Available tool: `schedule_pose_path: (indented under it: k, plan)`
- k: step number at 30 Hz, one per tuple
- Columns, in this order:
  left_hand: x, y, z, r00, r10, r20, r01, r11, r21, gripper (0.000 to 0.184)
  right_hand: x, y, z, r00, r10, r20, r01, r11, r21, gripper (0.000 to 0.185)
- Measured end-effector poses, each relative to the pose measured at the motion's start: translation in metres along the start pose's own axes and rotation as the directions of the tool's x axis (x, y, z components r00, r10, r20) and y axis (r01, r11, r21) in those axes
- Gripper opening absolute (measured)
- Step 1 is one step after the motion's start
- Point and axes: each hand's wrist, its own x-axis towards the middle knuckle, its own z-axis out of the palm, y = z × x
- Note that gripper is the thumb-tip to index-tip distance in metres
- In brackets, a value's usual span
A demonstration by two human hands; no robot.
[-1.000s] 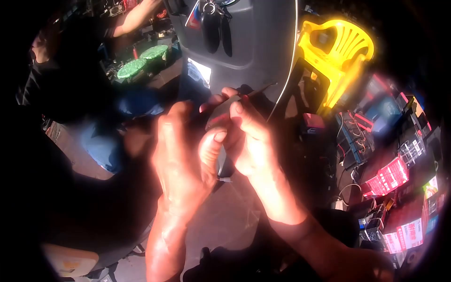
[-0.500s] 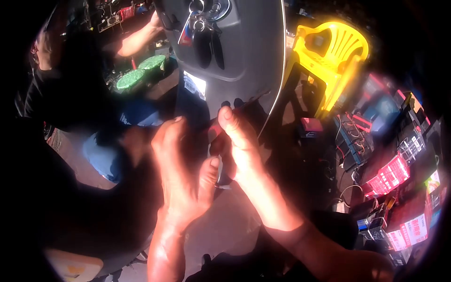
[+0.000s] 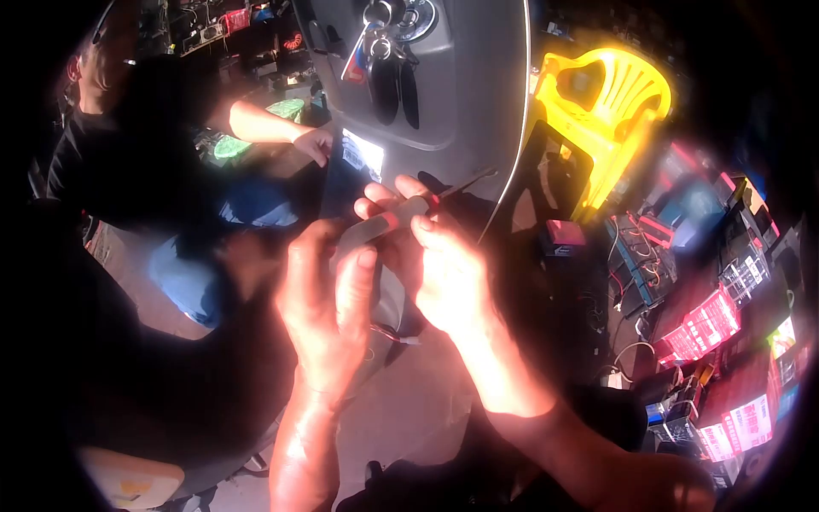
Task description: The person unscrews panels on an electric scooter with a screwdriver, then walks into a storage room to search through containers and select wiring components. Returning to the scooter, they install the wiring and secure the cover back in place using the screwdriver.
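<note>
A screwdriver [image 3: 394, 222] with a grey and red handle lies slantwise between my hands, its thin shaft pointing up and right. My right hand [image 3: 456, 277] is closed on the handle near the shaft, with fingers behind it and the thumb in front. The handle's rear end sits between the thumb and fingers of my left hand [image 3: 320, 294]. Just beyond is a dark grey scooter panel [image 3: 478, 94], where keys [image 3: 388, 85] hang from the lock. Below my hands, a short wire end [image 3: 397, 336] shows; where it leads is hidden.
At the left another person in dark clothing reaches a hand [image 3: 316, 145] toward the panel's white label [image 3: 363, 154]. A yellow plastic chair [image 3: 610, 102] stands at the right. Red-and-white boxes [image 3: 704, 324] and batteries with wires lie below it. Green round covers [image 3: 230, 147] show behind the person.
The screwdriver, mostly hidden between my hands before, now shows with its shaft up and right. My right fingers have curled around it. The other person's hand has come down beside the panel.
</note>
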Motion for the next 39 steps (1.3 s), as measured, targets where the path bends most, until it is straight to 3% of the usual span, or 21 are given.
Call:
schedule_pose_path:
  k: [3, 5, 6, 10, 13, 15, 17, 18, 20, 22, 23, 25, 27, 28, 29, 31, 33, 34, 35, 36, 39]
  plan:
    - [0.0, 0.002, -0.004, 0.994, -0.087, 0.066, 0.088, 0.996, -0.007, 0.04, -0.003, -0.001, -0.012, 0.999, -0.008, 0.034, 0.009, 0.999, -0.036, 0.042]
    - [0.004, -0.001, -0.001, 0.963, 0.268, -0.033, -0.262, 0.957, 0.128, 0.044, -0.003, -0.004, -0.017, 0.999, 0.04, -0.015, -0.043, 0.967, -0.25, 0.044]
    - [0.002, 0.001, 0.0, 0.957, 0.289, -0.028, -0.285, 0.954, 0.095, 0.045, 0.006, -0.004, -0.035, 0.989, 0.13, 0.066, -0.108, 0.957, -0.269, 0.047]
    - [0.001, -0.011, 0.001, 0.989, 0.144, -0.008, -0.144, 0.99, 0.004, 0.04, 0.001, -0.01, 0.012, 0.998, -0.051, -0.029, 0.055, 0.987, 0.148, 0.038]
    - [0.001, -0.001, -0.003, 0.995, -0.097, 0.02, 0.096, 0.995, 0.04, 0.041, 0.002, -0.005, -0.003, 0.998, -0.05, -0.033, 0.05, 0.999, 0.002, 0.04]
    - [0.0, -0.001, -0.008, 0.992, 0.108, 0.069, -0.118, 0.981, 0.155, 0.058, 0.0, -0.006, -0.006, 0.99, -0.072, -0.119, 0.053, 0.986, -0.158, 0.042]
    - [-0.002, -0.002, -0.006, 0.957, 0.28, 0.079, -0.288, 0.951, 0.116, 0.064, -0.001, -0.01, 0.008, 0.915, -0.122, -0.384, -0.091, 0.866, -0.491, 0.045]
    - [-0.003, -0.004, -0.002, 0.947, 0.319, 0.034, -0.32, 0.938, 0.134, 0.054, 0.001, -0.01, 0.01, 0.96, -0.075, -0.269, -0.022, 0.941, -0.338, 0.046]
    - [0.0, -0.005, -0.001, 0.982, 0.189, -0.01, -0.188, 0.98, 0.064, 0.046, -0.001, -0.008, 0.011, 0.999, -0.034, -0.028, 0.035, 0.999, 0.022, 0.048]
    - [0.003, -0.002, 0.001, 0.996, 0.044, -0.074, -0.043, 0.999, 0.026, 0.035, -0.003, -0.003, 0.006, 0.999, -0.039, -0.014, 0.039, 0.999, -0.009, 0.049]
    - [0.001, -0.001, -0.005, 0.998, -0.061, 0.035, 0.061, 0.998, 0.009, 0.038, -0.004, -0.001, 0.0, 0.999, -0.044, -0.024, 0.044, 0.999, -0.02, 0.049]
    - [0.0, 0.003, -0.004, 0.987, 0.161, -0.007, -0.158, 0.976, 0.149, 0.041, -0.005, -0.001, -0.014, 0.998, -0.063, -0.018, 0.059, 0.983, -0.173, 0.043]
    - [-0.001, 0.003, 0.002, 0.967, 0.252, -0.046, -0.252, 0.968, -0.013, 0.045, 0.004, -0.011, -0.025, 0.999, 0.054, 0.011, -0.047, 0.947, -0.318, 0.043]
    - [0.006, -0.001, 0.005, 0.954, 0.288, -0.083, -0.289, 0.957, -0.005, 0.045, 0.007, -0.014, -0.015, 1.0, 0.0, 0.007, 0.002, 0.961, -0.277, 0.045]
    - [0.009, -0.004, 0.01, 0.948, 0.295, -0.119, -0.296, 0.955, 0.012, 0.044, 0.006, -0.012, -0.005, 0.999, -0.03, -0.017, 0.025, 0.971, -0.236, 0.047]
    - [0.005, -0.007, 0.005, 0.997, -0.001, -0.081, -0.008, 0.994, -0.112, 0.04, -0.015, -0.008, 0.0, 0.997, 0.064, -0.041, -0.068, 0.99, -0.125, 0.036]
    - [0.001, -0.002, 0.027, 0.952, 0.133, -0.276, -0.123, 0.991, 0.055, 0.032, 0.003, -0.004, -0.01, 0.993, 0.075, 0.095, -0.073, 0.997, -0.018, 0.03]
    - [0.005, 0.001, 0.027, 0.946, 0.191, -0.264, -0.175, 0.981, 0.082, 0.036, 0.019, -0.006, -0.03, 0.984, 0.045, 0.174, -0.022, 0.991, -0.133, 0.029]
    - [0.001, -0.025, 0.033, 0.948, 0.234, -0.215, -0.3, 0.884, -0.358, 0.046, 0.026, -0.009, -0.046, 0.968, 0.028, 0.248, 0.035, 0.969, -0.245, 0.029]
    - [0.001, -0.025, 0.03, 0.949, 0.23, -0.214, -0.294, 0.889, -0.351, 0.046, 0.013, -0.017, -0.016, 0.996, 0.084, -0.015, -0.085, 0.951, -0.298, 0.033]
    - [-0.001, -0.019, 0.024, 0.989, 0.032, -0.146, -0.063, 0.975, -0.213, 0.045, 0.019, -0.029, -0.027, 0.924, 0.107, 0.367, 0.0, 0.959, -0.282, 0.042]
